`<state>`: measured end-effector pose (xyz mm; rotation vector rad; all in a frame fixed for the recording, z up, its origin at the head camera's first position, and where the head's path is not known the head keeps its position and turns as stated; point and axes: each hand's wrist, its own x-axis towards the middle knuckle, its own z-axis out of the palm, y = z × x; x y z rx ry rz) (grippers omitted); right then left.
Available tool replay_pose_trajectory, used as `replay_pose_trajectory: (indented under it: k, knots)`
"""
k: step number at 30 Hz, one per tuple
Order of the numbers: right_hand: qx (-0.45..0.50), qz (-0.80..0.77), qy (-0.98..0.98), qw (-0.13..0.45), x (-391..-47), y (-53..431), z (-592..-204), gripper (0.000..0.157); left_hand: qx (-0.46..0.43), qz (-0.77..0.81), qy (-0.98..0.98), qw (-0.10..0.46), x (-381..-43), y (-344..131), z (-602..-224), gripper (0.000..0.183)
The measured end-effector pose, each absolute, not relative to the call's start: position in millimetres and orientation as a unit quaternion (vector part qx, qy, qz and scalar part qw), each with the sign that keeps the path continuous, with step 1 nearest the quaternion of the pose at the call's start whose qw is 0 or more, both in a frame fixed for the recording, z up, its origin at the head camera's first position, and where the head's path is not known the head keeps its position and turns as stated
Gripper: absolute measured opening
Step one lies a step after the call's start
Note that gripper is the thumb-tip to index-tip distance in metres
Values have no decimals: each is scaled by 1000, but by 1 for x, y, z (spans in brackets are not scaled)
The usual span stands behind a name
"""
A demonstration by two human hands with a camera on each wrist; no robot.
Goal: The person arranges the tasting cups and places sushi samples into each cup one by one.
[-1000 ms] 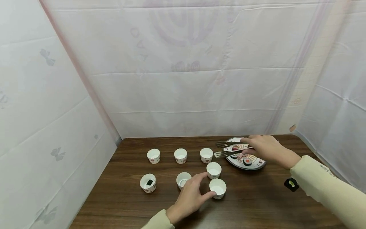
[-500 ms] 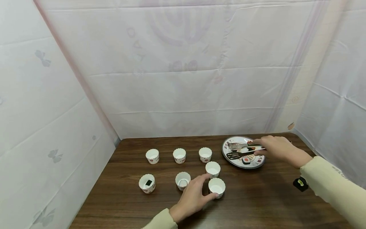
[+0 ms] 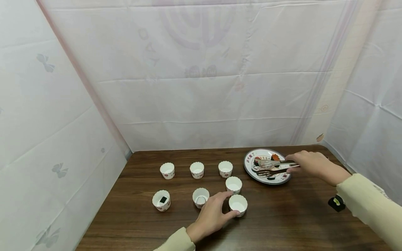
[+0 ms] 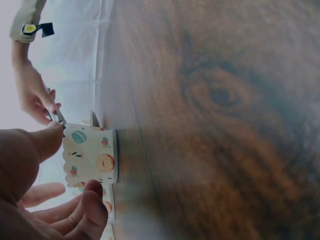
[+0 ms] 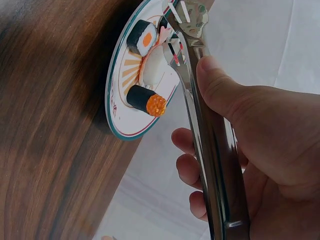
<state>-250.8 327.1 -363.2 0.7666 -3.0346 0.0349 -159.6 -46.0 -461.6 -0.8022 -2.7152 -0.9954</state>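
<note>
In the head view my left hand (image 3: 213, 214) spreads beside two white paper baking cups, its thumb touching the nearer cup (image 3: 238, 205) and its index finger at the farther cup (image 3: 233, 185). The left wrist view shows the nearer cup's printed side (image 4: 92, 155) close to the thumb. My right hand (image 3: 311, 165) grips metal serving tongs (image 5: 215, 165), whose slotted ends hang over the round plate (image 3: 251, 174). On that plate lie toy sushi pieces, including an orange-topped roll (image 5: 145, 100) and a black-wrapped roll (image 5: 141, 37). Whether the tongs touch a piece, I cannot tell.
Several more paper cups stand left of these: a back row with a left cup (image 3: 167, 170), a middle cup (image 3: 197, 170) and a right cup (image 3: 225, 169). In front, one cup (image 3: 161, 201) holds a dark piece; another (image 3: 200, 198) has something pale inside. White cloth (image 3: 201, 104) hangs behind the table.
My right hand has moved right and slightly down, drawing the tongs from the plate's left edge to over its middle among the sushi. The left hand stays by the two cups.
</note>
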Motion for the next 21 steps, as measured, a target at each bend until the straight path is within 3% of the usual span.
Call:
replay_pose_trajectory:
  k: [21]
  knots:
    - [218,12,-976,-20,-245,347,-363,59,-265,-319,-908,61,-162,-46,-465,53]
